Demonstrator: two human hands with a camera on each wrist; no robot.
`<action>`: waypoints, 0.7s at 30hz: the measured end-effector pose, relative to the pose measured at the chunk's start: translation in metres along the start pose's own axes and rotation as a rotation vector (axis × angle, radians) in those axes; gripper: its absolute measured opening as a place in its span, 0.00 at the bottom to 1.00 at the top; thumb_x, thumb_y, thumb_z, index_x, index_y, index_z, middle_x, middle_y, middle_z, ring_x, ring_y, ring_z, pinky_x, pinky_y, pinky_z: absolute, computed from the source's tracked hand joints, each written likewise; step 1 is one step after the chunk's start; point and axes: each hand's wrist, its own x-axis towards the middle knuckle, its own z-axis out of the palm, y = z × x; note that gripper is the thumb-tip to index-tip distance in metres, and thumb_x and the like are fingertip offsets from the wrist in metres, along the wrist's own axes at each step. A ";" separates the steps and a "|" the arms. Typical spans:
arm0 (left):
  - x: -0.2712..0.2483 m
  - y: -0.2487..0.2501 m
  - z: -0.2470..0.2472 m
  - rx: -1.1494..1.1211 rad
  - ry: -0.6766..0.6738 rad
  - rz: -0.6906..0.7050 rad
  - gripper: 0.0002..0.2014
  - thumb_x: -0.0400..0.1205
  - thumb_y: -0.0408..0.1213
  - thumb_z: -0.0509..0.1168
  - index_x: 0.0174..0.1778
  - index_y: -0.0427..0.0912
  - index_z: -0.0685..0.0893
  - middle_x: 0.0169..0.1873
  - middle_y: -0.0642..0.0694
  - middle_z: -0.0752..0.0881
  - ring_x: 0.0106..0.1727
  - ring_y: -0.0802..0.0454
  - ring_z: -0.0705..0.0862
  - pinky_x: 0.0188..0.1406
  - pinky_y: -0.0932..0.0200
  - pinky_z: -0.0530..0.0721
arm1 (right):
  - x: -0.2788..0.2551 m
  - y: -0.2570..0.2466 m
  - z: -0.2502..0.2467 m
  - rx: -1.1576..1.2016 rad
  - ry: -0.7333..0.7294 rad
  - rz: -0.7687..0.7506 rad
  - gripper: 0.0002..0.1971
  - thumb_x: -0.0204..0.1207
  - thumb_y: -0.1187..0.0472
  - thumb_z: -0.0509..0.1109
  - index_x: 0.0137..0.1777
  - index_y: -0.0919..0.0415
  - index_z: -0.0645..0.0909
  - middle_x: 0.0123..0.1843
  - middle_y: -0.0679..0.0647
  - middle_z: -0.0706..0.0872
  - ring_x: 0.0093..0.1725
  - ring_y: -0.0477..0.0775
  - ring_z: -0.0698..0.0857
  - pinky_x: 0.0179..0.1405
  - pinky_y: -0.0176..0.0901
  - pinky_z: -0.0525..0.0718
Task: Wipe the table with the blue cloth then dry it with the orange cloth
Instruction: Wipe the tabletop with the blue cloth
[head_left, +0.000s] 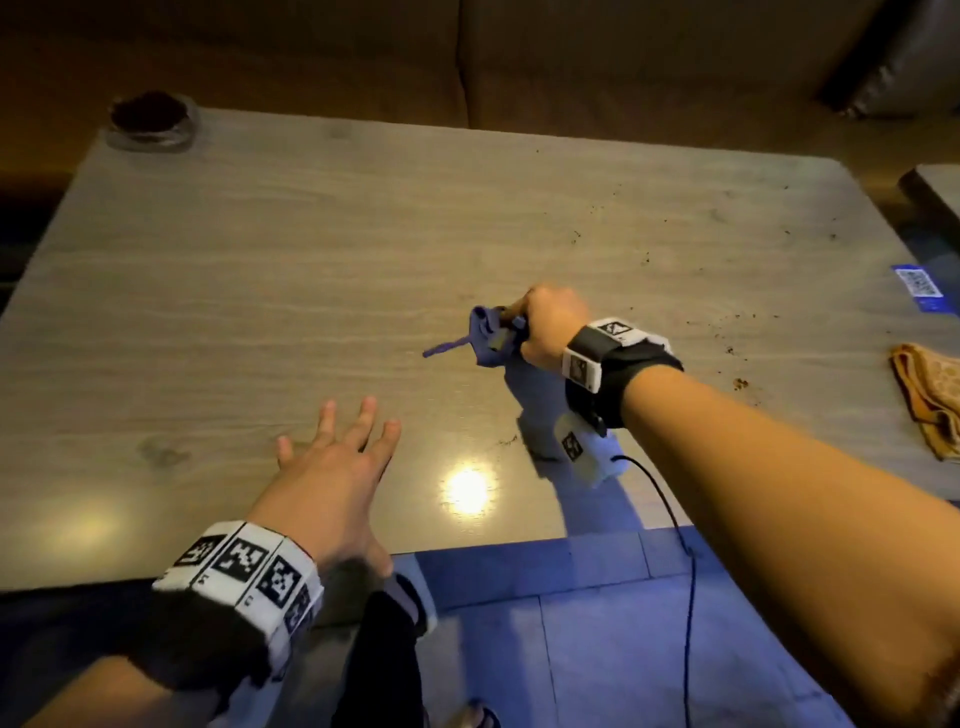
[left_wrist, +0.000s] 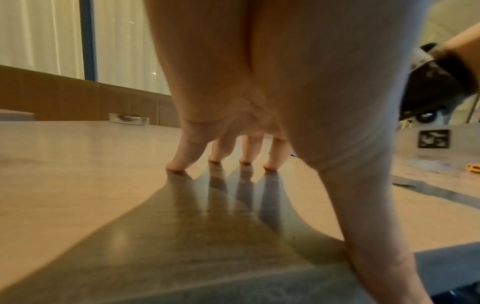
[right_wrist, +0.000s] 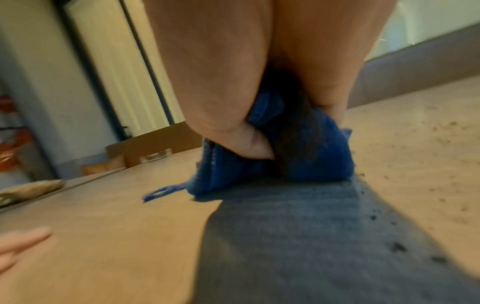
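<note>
The right hand (head_left: 551, 325) is curled tight round the bunched blue cloth (head_left: 488, 338) and presses it down on the counter (head_left: 260, 249), a little right of the middle; the right wrist view shows the thumb (right_wrist: 249, 144) tucked into the folds and the cloth's underside flat on the wood. The left hand (head_left: 332, 467) is spread with straight fingers near the front edge, holding nothing; the left wrist view shows the four fingertips (left_wrist: 176, 166) touching the surface with the palm raised, which the head view does not make plain. The blue cloth's hanging loop (head_left: 447, 347) trails out to the left, lying on the counter and pointing away from the right hand, so the bundle's long axis runs roughly left to right. Only the head view shows the orange cloth (head_left: 930, 395), crumpled at the right edge of the counter and well apart from both hands, and a blue sticker (head_left: 917, 288) beyond it. Dark crumbs (head_left: 737, 383) are scattered over the right part of the counter, and the right wrist view shows some just beside the blue cloth. A glass ashtray (head_left: 150, 122) sits at the far left corner.
</note>
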 end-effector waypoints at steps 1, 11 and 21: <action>0.000 0.000 0.000 -0.005 0.005 -0.004 0.74 0.60 0.65 0.82 0.87 0.52 0.34 0.85 0.48 0.28 0.86 0.34 0.32 0.79 0.21 0.49 | -0.006 -0.003 0.009 -0.088 -0.016 -0.021 0.11 0.75 0.66 0.68 0.57 0.59 0.84 0.55 0.58 0.83 0.53 0.65 0.84 0.48 0.52 0.85; 0.002 0.000 0.001 -0.012 0.002 -0.016 0.74 0.58 0.65 0.83 0.88 0.52 0.36 0.86 0.48 0.29 0.86 0.34 0.33 0.78 0.20 0.50 | -0.129 -0.005 0.077 0.117 -0.002 -0.261 0.24 0.68 0.64 0.72 0.66 0.53 0.83 0.60 0.54 0.79 0.56 0.62 0.77 0.59 0.48 0.75; 0.004 -0.002 0.004 -0.025 0.058 0.014 0.75 0.55 0.64 0.85 0.88 0.53 0.40 0.87 0.50 0.33 0.87 0.32 0.37 0.75 0.17 0.53 | -0.149 0.030 0.081 0.054 0.113 0.126 0.19 0.70 0.66 0.70 0.62 0.59 0.85 0.59 0.62 0.82 0.58 0.66 0.81 0.56 0.47 0.78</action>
